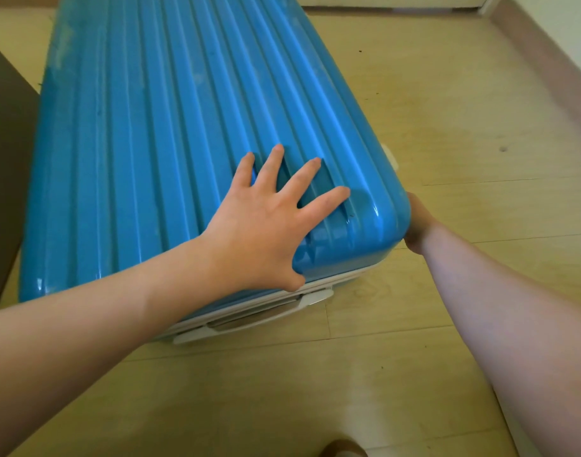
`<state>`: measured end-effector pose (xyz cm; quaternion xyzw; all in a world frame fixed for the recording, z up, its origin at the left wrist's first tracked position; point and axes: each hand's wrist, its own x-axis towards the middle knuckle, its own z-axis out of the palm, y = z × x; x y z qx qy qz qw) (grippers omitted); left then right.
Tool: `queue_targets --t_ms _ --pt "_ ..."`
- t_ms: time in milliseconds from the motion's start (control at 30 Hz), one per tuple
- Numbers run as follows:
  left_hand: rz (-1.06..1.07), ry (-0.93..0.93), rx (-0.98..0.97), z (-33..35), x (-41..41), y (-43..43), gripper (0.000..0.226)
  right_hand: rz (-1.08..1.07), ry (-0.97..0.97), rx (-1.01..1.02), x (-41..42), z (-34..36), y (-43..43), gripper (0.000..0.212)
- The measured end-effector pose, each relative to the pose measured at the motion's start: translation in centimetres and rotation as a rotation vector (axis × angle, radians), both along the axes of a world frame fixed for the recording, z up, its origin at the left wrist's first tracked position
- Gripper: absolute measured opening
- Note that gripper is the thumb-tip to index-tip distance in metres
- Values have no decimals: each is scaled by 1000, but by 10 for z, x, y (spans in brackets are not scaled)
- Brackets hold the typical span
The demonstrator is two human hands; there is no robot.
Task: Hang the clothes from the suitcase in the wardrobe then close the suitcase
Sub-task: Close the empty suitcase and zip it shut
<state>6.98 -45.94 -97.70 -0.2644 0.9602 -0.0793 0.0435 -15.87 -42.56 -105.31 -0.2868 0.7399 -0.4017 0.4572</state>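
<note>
Left hand (266, 222) pressed flat, fingers spread, on suitcase (170, 133) lid, holding it shut; right hand (417, 222) worked far side, grip hidden.

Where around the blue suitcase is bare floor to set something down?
Bare wooden floor lies right of the blue ribbed hard-shell suitcase, up to the skirting board, and in front of its near end. Crowded: brown panel along its left side; left hand and right hand occupy its near right corner.
</note>
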Motion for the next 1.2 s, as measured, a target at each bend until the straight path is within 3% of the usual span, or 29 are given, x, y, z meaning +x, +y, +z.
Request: queue_targets --t_ms 67,200,267,533,733,967,1200 --pt "-12 18 -8 -1 1 -1 107 -40 125 0 -2 -3 -1 10" --pt "-16 53 -11 -2 3 -3 107 264 950 253 -8 -6 -2 17" --pt "-14 65 -6 -3 5 -5 107 305 1127 274 -9 -6 6 23" --pt "74 88 71 2 -21 -18 111 30 989 10 23 -33 78 22" --pt "77 109 102 2 -40 -25 112 325 859 -196 102 -24 67 27" --pt "-88 8 123 9 20 -46 114 146 1043 -187 101 -34 49 17" --pt "-45 -139 209 19 71 -71 120 -230 863 141 57 -28 10 28"
